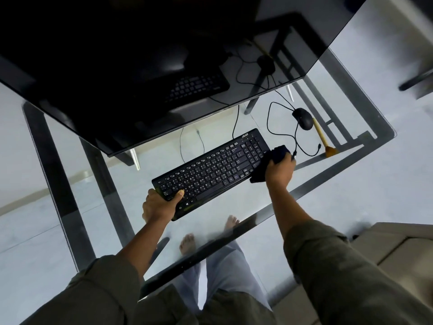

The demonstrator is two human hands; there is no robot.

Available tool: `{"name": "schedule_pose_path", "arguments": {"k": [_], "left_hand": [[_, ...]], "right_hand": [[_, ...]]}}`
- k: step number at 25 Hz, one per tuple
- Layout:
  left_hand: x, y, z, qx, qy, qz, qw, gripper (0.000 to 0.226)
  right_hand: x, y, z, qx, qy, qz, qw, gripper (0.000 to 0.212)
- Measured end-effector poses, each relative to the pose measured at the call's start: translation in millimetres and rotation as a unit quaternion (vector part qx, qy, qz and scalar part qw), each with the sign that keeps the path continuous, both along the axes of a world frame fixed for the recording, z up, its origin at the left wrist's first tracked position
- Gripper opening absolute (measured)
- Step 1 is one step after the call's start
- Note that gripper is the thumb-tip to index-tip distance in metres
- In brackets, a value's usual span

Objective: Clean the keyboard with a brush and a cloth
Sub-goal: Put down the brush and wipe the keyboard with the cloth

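Observation:
A black keyboard (215,170) lies slanted on the glass table (304,184). My left hand (159,204) grips its near left corner, thumb on the keys. My right hand (280,171) holds a bunched dark cloth (273,158) against the keyboard's right end, by the number pad. A brush (324,140) with a wooden handle lies on the glass to the right, just beyond the mouse, untouched.
A large dark monitor (140,66) looms over the back of the table. A black mouse (303,118) and its looping cable (281,134) lie right of the keyboard. The table's near edge (234,233) runs just in front of my hands.

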State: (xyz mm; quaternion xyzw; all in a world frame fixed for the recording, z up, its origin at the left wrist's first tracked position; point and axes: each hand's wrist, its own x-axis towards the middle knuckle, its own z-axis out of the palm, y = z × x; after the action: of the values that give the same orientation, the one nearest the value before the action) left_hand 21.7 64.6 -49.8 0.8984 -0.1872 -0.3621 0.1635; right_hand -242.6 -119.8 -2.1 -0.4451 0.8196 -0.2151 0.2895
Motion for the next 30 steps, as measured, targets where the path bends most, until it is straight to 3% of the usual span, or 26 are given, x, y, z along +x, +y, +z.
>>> {"name": "schedule_pose_path", "arguments": {"k": [4,9,13,17,20,23,27,30], "left_hand": [[-2.8,-1.0,1.9,0.003,0.002,0.002,1.000,0.080],[-1.1,-0.5,1.4,0.008,0.006,0.007,1.000,0.079],[-1.5,-0.4,3.2,0.003,0.005,0.004,1.000,0.077],[-1.3,-1.3,4.3,0.008,0.002,-0.001,1.000,0.079],[-1.9,-1.3,6.6,0.011,0.001,-0.003,1.000,0.079],[-2.5,-0.2,7.6,0.013,-0.004,-0.003,1.000,0.079],[-2.8,-1.4,7.7,0.016,-0.002,-0.002,1.000,0.081],[-2.5,-2.0,8.1,0.013,0.001,-0.001,1.000,0.081]], "right_hand": [[51.3,73.2,-3.8,0.004,-0.044,0.041,0.998,0.047],[126.7,187.5,-9.5,0.028,-0.093,0.228,0.969,0.049],[85.5,129.8,-10.0,0.014,-0.104,0.114,0.988,0.047],[18.4,30.4,-6.9,-0.018,-0.029,0.010,0.999,0.044],[-5.9,-5.3,-2.6,-0.002,0.000,-0.001,1.000,0.045],[9.2,17.4,-1.5,-0.002,-0.002,0.007,1.000,0.046],[39.1,80.5,-8.2,-0.002,-0.020,0.105,0.994,0.045],[25.5,64.1,-9.7,-0.006,-0.008,0.122,0.992,0.045]]}}
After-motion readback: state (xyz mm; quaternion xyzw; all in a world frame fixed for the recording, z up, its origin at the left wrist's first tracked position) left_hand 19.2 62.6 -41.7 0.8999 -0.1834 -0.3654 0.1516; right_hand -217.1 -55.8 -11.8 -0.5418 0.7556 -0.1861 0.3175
